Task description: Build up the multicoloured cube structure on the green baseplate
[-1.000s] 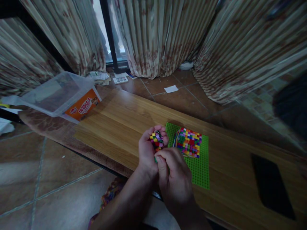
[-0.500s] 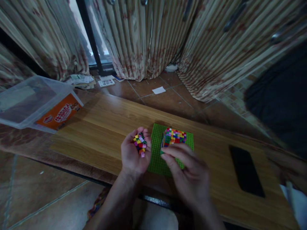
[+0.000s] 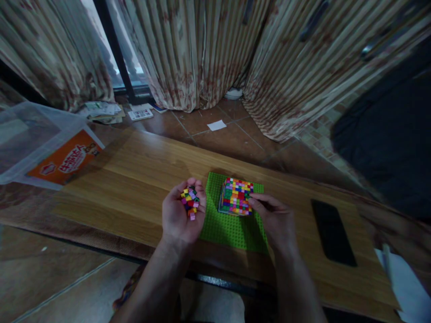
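Note:
My left hand is cupped palm up, left of the green baseplate. A small heap of loose toy bricks in pink, yellow, red and other colours lies in its palm. On the baseplate stands a block of multicoloured bricks, its top a patchwork of small squares. The fingers of my right hand are pinched at the block's right edge, around a small dark green brick. Whether that brick touches the block's top is hard to tell.
The wooden tabletop carries a black phone-like slab on the right and a clear plastic box with an orange label on the left. Behind are curtains and papers on the tiled floor. Dark fabric fills the right side.
My right hand has moved from the block's near left corner to its right edge, uncovering the top. My left hand still holds the loose bricks. The whole view has shifted slightly.

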`<state>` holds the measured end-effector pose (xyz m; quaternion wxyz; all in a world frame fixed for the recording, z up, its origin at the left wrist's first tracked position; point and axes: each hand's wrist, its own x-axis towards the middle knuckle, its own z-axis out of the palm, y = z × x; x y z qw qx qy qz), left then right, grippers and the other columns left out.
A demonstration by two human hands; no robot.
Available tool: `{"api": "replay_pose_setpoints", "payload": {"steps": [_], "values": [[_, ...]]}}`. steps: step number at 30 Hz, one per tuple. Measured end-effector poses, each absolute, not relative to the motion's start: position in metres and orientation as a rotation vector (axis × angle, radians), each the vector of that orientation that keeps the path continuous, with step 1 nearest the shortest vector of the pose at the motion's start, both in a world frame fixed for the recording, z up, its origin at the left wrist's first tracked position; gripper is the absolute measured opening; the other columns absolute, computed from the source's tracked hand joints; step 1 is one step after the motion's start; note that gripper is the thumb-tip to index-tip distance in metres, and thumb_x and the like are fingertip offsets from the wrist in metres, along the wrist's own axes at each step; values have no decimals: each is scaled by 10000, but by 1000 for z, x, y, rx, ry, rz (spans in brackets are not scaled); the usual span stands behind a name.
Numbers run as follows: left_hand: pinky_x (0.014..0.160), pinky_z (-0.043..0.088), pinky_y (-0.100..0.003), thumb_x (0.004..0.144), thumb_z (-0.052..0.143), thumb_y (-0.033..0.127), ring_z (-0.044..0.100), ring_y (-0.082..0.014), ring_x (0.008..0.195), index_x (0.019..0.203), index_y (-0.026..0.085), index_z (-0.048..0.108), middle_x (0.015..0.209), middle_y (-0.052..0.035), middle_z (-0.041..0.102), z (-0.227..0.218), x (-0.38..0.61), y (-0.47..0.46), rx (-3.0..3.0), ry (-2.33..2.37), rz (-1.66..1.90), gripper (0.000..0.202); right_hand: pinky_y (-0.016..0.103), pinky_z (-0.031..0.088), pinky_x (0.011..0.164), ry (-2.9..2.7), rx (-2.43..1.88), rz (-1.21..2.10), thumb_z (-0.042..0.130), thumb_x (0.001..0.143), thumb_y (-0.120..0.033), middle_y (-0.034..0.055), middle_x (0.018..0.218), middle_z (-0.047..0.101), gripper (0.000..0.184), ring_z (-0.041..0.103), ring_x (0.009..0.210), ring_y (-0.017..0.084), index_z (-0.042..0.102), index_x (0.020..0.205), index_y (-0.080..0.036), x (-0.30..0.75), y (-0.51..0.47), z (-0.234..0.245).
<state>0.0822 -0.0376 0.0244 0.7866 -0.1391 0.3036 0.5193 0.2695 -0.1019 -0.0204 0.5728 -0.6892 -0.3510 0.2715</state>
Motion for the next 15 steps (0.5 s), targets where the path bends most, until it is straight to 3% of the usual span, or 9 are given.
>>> {"api": "replay_pose_setpoints", "payload": {"steps": [6, 15], "values": [[527, 525, -126, 904, 424, 127, 596, -75, 602, 709, 71, 645, 700, -75, 608, 25, 82, -38, -295, 666, 1112, 300, 334, 522, 707, -774, -1569, 660, 818, 606, -300, -2, 725, 736, 148, 651, 711, 161, 753, 712, -220, 272, -94, -24], [513, 519, -122, 908, 425, 129, 579, -68, 592, 720, 83, 640, 710, -66, 607, 27, 83, -39, -291, 681, 1081, 289, 236, 465, 563, -512, -1409, 877, 878, 516, -286, -58, 642, 637, 292, 573, 579, 92, 658, 685, -194, 270, -91, -29]]}}
